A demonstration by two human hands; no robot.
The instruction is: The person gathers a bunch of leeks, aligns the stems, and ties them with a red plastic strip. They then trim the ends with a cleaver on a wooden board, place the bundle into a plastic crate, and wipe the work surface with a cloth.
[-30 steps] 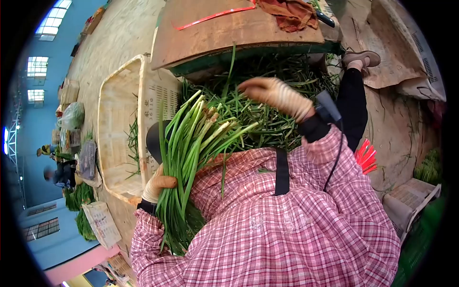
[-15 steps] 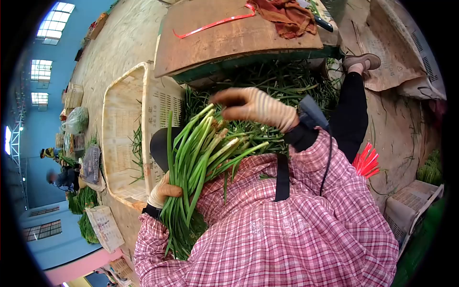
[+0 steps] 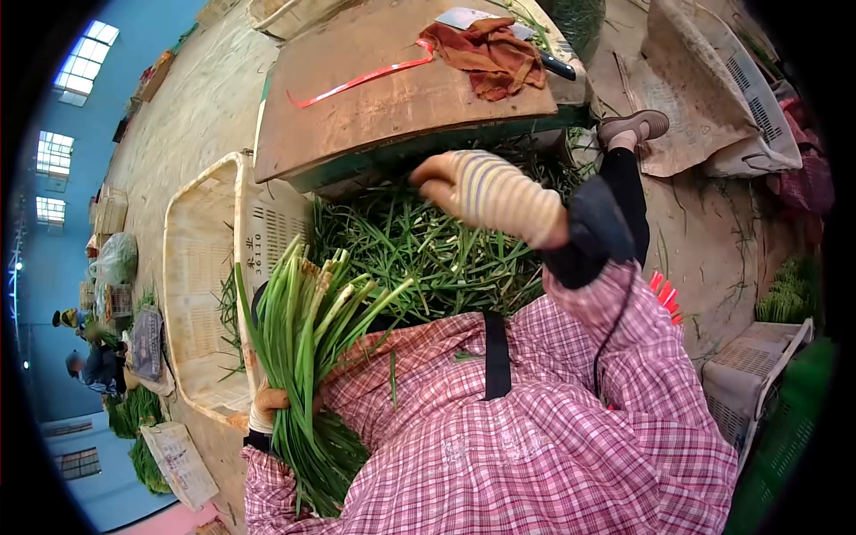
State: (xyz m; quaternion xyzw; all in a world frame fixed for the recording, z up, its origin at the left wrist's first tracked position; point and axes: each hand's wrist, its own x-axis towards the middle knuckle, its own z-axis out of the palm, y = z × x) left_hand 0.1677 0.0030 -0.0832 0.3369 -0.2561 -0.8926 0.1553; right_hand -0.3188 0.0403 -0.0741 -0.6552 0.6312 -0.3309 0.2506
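A bunch of long green stalks with pale ends leans across the lap. My left hand, in a striped glove with bare fingertips, is wrapped round it low down. My right hand, gloved alike, hangs over a heap of cut green leaves near the board's edge. Its fingers are loosely bent and slightly apart, with nothing visible between them. A dark device with a cord sits at the right wrist.
A wooden board bears a red strip, a brown cloth and a black-handled knife. A cream crate stands at the left. Red strips lie at the right. People are in the far left background.
My left hand and the bunch have moved left and down. My right hand has moved away from the stalk ends, over the leaf heap. The whole view has shifted.
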